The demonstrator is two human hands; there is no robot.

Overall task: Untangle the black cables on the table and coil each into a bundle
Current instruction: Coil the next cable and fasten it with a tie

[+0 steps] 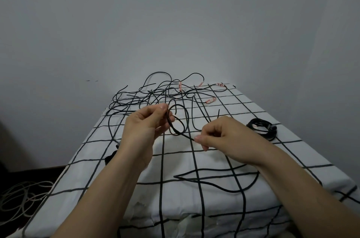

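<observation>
While the left hand (149,121) pinched small loops of thin black cable (172,126) above the grid-clothed tabletop (175,161), the right hand (224,137) pinched its trailing strand.

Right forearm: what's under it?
A loose black cable on the checked cloth runs under the right forearm; its path beneath the arm is hidden.

Red print on the white tags (180,86) is too small to read; the right forearm (282,169) hides part of a black cable (224,190).
</observation>
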